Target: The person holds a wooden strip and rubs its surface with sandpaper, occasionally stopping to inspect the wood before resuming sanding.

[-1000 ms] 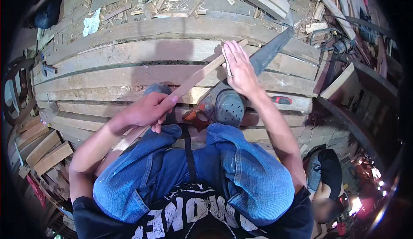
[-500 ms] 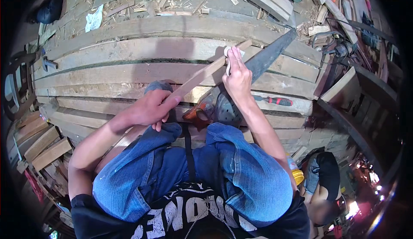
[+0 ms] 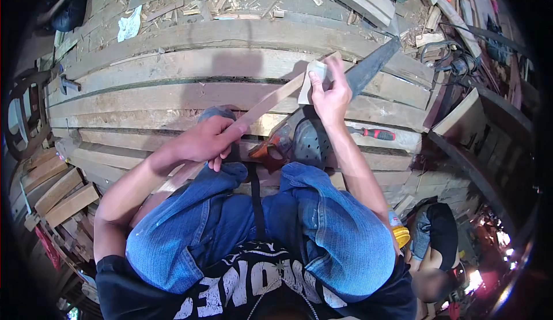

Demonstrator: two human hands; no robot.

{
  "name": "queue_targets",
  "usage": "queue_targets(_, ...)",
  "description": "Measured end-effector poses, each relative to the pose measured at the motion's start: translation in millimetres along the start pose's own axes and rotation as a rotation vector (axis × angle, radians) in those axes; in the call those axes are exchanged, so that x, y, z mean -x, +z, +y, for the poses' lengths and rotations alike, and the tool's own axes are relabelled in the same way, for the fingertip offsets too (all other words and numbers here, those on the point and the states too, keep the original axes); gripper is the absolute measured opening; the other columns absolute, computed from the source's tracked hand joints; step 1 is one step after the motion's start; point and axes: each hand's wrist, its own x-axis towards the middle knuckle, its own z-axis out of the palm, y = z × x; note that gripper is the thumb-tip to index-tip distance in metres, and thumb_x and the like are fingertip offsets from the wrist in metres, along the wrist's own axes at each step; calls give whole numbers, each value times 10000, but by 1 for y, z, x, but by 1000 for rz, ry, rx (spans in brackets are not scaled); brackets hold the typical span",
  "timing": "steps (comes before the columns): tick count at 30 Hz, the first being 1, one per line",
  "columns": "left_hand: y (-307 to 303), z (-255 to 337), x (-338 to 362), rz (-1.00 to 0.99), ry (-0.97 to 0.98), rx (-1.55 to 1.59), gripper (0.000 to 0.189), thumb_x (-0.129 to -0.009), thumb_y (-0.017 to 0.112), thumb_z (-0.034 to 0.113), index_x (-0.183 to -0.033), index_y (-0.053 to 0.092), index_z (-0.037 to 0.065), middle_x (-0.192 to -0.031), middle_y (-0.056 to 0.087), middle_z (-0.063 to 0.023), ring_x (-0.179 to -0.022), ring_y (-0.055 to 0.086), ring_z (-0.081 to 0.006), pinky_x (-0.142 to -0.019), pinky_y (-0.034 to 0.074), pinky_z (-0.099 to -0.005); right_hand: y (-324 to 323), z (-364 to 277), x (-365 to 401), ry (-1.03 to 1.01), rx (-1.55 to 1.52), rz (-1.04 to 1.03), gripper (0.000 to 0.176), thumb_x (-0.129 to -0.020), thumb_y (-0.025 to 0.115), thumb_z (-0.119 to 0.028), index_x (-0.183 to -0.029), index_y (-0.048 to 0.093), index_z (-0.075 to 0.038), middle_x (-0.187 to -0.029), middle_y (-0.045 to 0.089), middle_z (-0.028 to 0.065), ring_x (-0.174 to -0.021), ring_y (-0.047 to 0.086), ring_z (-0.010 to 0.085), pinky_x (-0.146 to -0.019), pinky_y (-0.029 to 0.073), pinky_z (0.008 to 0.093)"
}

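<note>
I sit on a stack of long wooden planks (image 3: 173,98). My left hand (image 3: 201,141) grips a thin wooden strip (image 3: 271,101) near its lower part, just above my knee. The strip slants up to the right. My right hand (image 3: 331,92) presses a folded piece of sandpaper (image 3: 311,81) against the strip's upper end. A handsaw (image 3: 368,67) with an orange handle (image 3: 271,147) lies across the planks under my right hand, beside my grey perforated shoes (image 3: 308,138).
A red-handled screwdriver (image 3: 374,133) lies on the planks to the right. A hammer (image 3: 66,83) rests at the left end. Offcuts and shavings (image 3: 230,0) litter the floor beyond. Short boards (image 3: 60,196) are piled at the lower left. Another person (image 3: 432,245) crouches at the lower right.
My right hand has slid up the strip toward its far end, and its flat fingers have curled around the sandpaper. My left hand holds the strip in the same place.
</note>
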Motion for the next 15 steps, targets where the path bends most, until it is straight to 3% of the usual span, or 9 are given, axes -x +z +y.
queue_targets(1, -1, 0, -1, -15, -1, -20, 523, -1006, 401, 467, -941, 540, -33, -639, 527, -35, -469, 605, -135, -418, 486, -261, 1, -3, -1, -2, -2, 0, 521, -786, 775, -210, -1184, 572, 57, -1288, 557, 264, -1164, 582, 350, -958, 467, 377)
queue_targets(4, -1, -1, -1, -12, 2, -20, 522, -1007, 398, 469, -916, 530, -28, -639, 529, -37, -468, 605, -136, -418, 487, -262, -4, -14, -6, 610, -47, -5, 809, -702, 829, -363, -1231, 445, 114, -1132, 619, 267, -1005, 648, 292, -883, 496, 374)
queue_targets(5, -1, -1, -2, -11, 3, -20, 522, -1007, 398, 469, -916, 530, -28, -639, 529, -37, -468, 605, -136, -418, 487, -262, -2, -13, -9, 608, -48, -4, 809, -702, 829, -363, -1231, 445, 114, -1132, 619, 267, -1005, 648, 292, -883, 496, 374)
queue_targets(7, -1, -2, -2, -8, 2, -35, 520, -1006, 398, 468, -885, 518, -23, -634, 530, -40, -463, 601, -136, -415, 485, -264, 6, -6, -12, 864, -210, -115, 722, -732, 794, -393, -1200, 516, 82, -1093, 652, 230, -970, 661, 278, -843, 508, 362)
queue_targets(8, -1, -3, -3, -8, 1, -37, 520, -1006, 398, 468, -885, 518, -23, -634, 530, -40, -463, 601, -136, -415, 485, -264, 10, -2, -11, 796, -328, -153, 549, -764, 755, -430, -1016, 654, 47, -936, 702, 192, -874, 688, 261, -778, 520, 359)
queue_targets(9, -1, -3, -3, -5, 4, -40, 518, -1006, 398, 467, -875, 516, -21, -633, 530, -41, -460, 598, -136, -413, 483, -266, 8, -8, -15, 797, -330, -151, 549, -764, 755, -430, -1016, 654, 47, -936, 702, 192, -874, 688, 261, -778, 520, 359)
queue_targets(12, -1, -2, -2, 1, 10, -53, 518, -1006, 400, 464, -860, 514, -19, -629, 531, -44, -457, 594, -138, -414, 481, -272, 2, -20, -23, 638, -50, -218, 502, -804, 698, -465, -720, 713, 30, -664, 685, 179, -680, 703, 267, -685, 531, 382)
queue_targets(13, -1, -1, -1, 3, 14, -59, 519, -1005, 401, 464, -855, 514, -20, -626, 530, -45, -456, 592, -138, -416, 482, -277, 2, -20, -21, 639, -50, -218, 502, -804, 698, -465, -720, 713, 30, -664, 685, 179, -680, 703, 267, -685, 531, 382)
queue_targets(15, 1, -1, -2, 15, 12, -79, 520, -1005, 401, 464, -849, 514, -19, -624, 531, -46, -452, 586, -138, -419, 478, -282, 0, -20, -13, 456, 78, -332, 484, -820, 688, -449, -744, 721, 28, -625, 662, 198, -611, 693, 290, -605, 533, 385)
